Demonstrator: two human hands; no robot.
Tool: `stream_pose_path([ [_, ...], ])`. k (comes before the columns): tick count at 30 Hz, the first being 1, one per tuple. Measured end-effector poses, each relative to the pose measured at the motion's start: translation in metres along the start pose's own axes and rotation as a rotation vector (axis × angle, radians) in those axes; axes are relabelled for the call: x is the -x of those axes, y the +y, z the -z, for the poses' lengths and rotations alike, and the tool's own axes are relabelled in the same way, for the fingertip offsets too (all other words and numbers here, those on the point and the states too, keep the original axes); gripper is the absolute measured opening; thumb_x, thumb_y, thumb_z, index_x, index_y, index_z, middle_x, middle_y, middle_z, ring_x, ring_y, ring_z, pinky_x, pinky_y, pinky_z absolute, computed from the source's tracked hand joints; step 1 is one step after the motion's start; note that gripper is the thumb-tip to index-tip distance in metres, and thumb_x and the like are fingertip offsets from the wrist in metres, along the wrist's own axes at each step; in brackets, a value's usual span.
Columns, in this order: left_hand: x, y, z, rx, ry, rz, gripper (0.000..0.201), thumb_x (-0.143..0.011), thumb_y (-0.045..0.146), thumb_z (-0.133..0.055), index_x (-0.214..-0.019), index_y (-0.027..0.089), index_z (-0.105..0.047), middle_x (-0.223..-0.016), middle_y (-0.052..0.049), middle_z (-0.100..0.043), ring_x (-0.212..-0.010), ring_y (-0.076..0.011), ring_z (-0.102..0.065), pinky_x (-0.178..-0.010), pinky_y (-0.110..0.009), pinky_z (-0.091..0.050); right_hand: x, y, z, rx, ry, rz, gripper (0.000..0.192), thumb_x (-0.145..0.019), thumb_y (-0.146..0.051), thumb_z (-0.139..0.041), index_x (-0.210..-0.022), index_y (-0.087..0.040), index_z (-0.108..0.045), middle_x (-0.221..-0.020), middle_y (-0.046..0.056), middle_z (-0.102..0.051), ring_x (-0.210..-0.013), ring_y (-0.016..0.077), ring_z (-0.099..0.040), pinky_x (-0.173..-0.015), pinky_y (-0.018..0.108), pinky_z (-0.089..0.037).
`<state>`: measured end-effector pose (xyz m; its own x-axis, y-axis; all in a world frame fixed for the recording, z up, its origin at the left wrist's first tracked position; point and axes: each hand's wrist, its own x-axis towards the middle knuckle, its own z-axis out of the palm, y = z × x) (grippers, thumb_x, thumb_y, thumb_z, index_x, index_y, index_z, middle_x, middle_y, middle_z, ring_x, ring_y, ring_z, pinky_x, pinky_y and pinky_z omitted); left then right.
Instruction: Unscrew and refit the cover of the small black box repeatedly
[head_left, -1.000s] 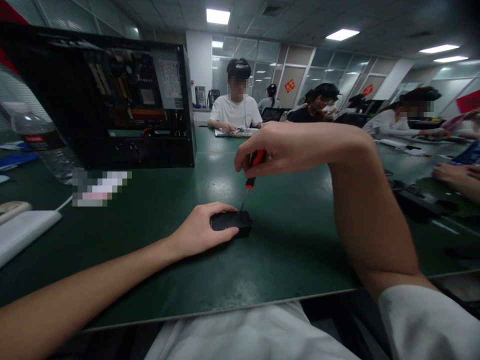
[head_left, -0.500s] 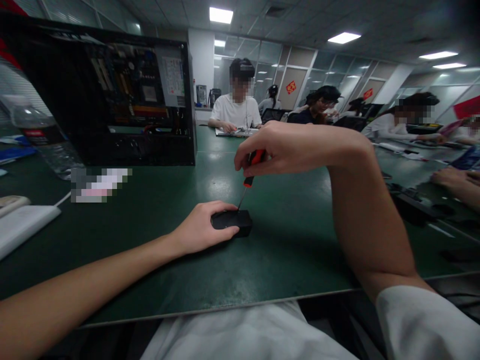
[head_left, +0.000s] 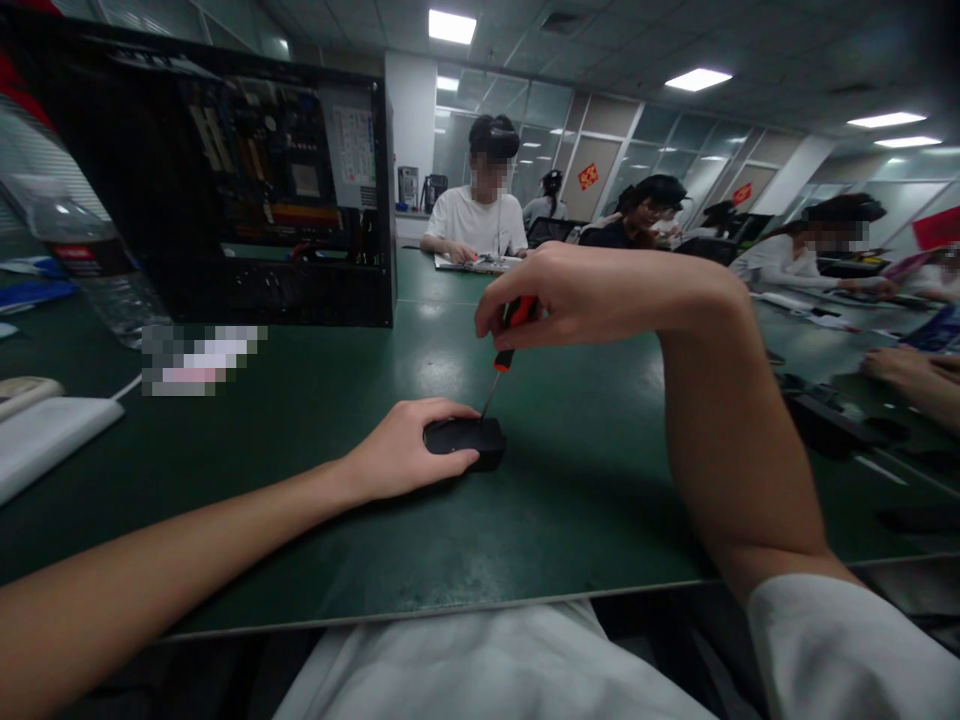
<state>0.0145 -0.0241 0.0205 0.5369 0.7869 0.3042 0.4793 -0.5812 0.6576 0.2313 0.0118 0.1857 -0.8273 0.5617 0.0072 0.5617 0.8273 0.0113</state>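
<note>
The right hand is closed around the red and black handle of a screwdriver, fingers curled tight on it, with the shaft pointing steeply down so that its tip meets the top of a small black box near that box's far right corner. The left hand lies flat on the green table, its fingers wrapped over the near-left side of the black box and pressed against it, pinning it to the surface. The black box rests on the table directly in front of the person, and it serves as the reference for the rest. Behind the box and to its left stands an open computer case, its side panel off and the circuit board and cables exposed. Further left of the box, beside the case, a clear plastic water bottle lies tilted at the picture's edge. Left of the box and nearer the person a white flat device sits on the table with a thin cable running from it. Well behind the box, across the table, a seated person in a white shirt works over papers. To the right of the box, well apart, another person's hand rests at the table's edge near dark parts that are too dim to identify.
</note>
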Motion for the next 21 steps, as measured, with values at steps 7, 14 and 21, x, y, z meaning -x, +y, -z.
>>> stream_pose_path([
  [7, -0.001, 0.001, 0.0, -0.006, -0.009, 0.013, 0.038, -0.083, 0.033, -0.073, -0.117, 0.016, -0.073, -0.111, -0.007, -0.077, -0.099, -0.0235, -0.071, -0.09, -0.032, -0.054, -0.001, -0.005, -0.003, -0.018, 0.042, 0.011, 0.025, -0.093, -0.034, -0.061, -0.11, -0.022, -0.075, -0.095, -0.001, -0.077, -0.079, 0.0127, -0.067, -0.065, 0.023, -0.045],
  [14, -0.002, 0.001, 0.003, 0.003, -0.037, -0.01, 0.041, -0.083, 0.033, -0.073, -0.12, 0.016, -0.072, -0.117, -0.008, -0.076, -0.104, -0.0244, -0.07, -0.096, -0.034, -0.053, -0.008, 0.001, -0.007, 0.013, 0.096, 0.061, 0.025, -0.092, -0.035, -0.06, -0.107, -0.022, -0.075, -0.096, 0.001, -0.077, -0.079, 0.0146, -0.069, -0.07, 0.024, -0.048],
  [21, -0.003, 0.0, 0.002, 0.028, -0.045, -0.001, 0.04, -0.083, 0.034, -0.073, -0.119, 0.017, -0.073, -0.117, -0.008, -0.076, -0.103, -0.0245, -0.07, -0.094, -0.034, -0.054, -0.011, 0.001, -0.006, 0.039, 0.115, 0.105, 0.027, -0.092, -0.038, -0.056, -0.105, -0.024, -0.075, -0.095, -0.004, -0.077, -0.083, 0.0111, -0.069, -0.078, 0.021, -0.049],
])
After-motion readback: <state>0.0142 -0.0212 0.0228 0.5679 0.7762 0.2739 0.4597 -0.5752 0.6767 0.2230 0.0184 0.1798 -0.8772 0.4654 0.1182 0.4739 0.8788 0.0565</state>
